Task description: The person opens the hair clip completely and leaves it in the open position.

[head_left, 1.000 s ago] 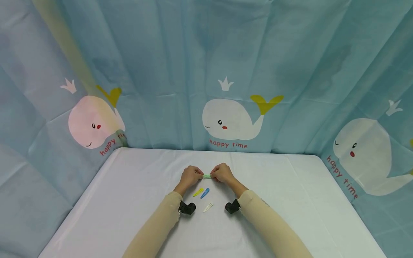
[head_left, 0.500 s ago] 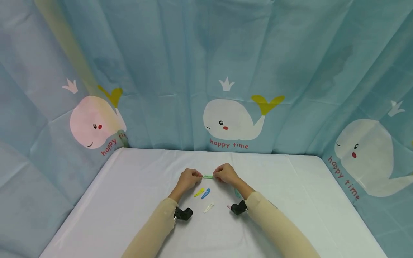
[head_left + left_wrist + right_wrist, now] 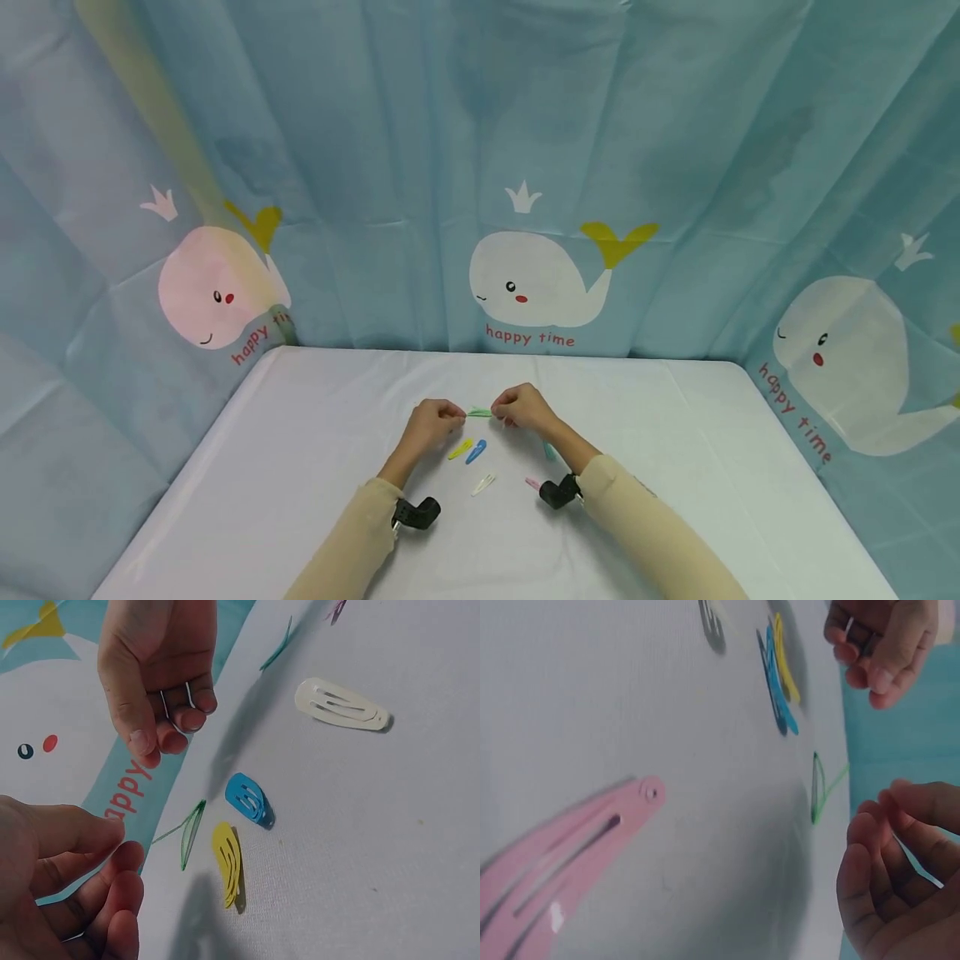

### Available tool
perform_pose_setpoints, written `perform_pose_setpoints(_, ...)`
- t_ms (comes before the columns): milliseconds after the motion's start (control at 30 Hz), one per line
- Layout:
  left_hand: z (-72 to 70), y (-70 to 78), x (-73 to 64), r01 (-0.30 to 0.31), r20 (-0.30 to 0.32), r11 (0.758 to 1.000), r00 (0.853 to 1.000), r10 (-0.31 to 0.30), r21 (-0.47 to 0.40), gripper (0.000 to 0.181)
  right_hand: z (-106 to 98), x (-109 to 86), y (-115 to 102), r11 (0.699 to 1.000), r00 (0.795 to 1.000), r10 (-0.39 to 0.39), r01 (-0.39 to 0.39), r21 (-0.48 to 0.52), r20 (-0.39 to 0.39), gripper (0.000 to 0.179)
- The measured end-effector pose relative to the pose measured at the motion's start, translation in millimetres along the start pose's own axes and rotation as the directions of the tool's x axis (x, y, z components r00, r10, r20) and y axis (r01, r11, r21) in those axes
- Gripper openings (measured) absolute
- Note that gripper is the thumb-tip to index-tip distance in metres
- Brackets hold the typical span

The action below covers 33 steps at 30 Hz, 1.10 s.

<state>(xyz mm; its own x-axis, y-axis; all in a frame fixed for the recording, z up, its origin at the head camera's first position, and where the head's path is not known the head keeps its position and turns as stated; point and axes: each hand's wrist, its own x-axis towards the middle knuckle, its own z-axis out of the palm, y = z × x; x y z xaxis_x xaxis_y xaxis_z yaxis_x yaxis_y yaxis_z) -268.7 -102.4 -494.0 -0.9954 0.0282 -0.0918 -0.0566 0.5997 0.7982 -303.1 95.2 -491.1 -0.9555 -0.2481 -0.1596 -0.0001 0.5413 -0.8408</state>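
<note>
A green snap hair clip (image 3: 479, 412) lies on the white table, its two arms sprung apart in a V. My left hand (image 3: 435, 419) is at its left end, with thumb and fingers loosely bent. At the right end is my right hand (image 3: 521, 406), its fingers also loosely curled. Both wrist views show a gap between the green clip (image 3: 192, 834) and the fingertips, and neither hand holds anything. Nearer me lie a yellow clip (image 3: 227, 864), a blue clip (image 3: 247, 798) and a white clip (image 3: 341, 704).
A pink clip (image 3: 577, 862) lies close to the right wrist's black camera (image 3: 558, 492). Beside the right forearm is a teal clip (image 3: 550, 451), partly hidden. Past the table's far edge hangs a blue curtain (image 3: 405, 283) printed with whales.
Both hands gripped the green clip's ends and have let go, with the left hand drawn back leftward. The clip's arms have parted. The teal and pink clips have come into view.
</note>
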Motion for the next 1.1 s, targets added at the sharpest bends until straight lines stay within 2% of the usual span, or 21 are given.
perform_pose_setpoints(267,-6.8,-7.2,-13.9,-0.018,-0.019,1.0,1.0,0.018,0.017,0.01,9,-4.9,-8,0.999,0.999,-0.045,0.045,-0.014,0.019,0.011)
perform_pose_setpoints(433,-9.7,-14.8,-21.4,-0.013,-0.026,0.999,1.0,0.014,0.035,0.01,19,-5.3,-12,0.991,0.993,-0.115,0.116,-0.063,0.032,0.011)
perform_pose_setpoints(567,-6.4,-18.2,-24.7,-0.009,-0.02,0.998,1.0,0.01,0.058,0.009,26,-5.5,-13,0.983,0.989,-0.141,0.145,-0.11,0.042,0.011)
perform_pose_setpoints(700,-1.5,-17.3,-26.6,-0.024,-0.023,0.989,0.999,0.027,0.149,0.008,32,-6.0,-13,0.973,0.988,-0.145,0.151,-0.175,0.046,0.009)
perform_pose_setpoints(900,-2.3,-13.4,-35.2,-0.012,-0.023,0.946,1.0,0.021,0.324,0.01,43,-9.5,-19,0.948,0.985,-0.144,0.165,-0.273,0.095,0.006)
perform_pose_setpoints(1100,-3.9,-10.6,-41.2,0.003,0.007,0.928,1.0,-0.006,0.372,0.014,50,-12.4,-27,0.93,0.988,-0.111,0.14,-0.34,0.104,0.006)
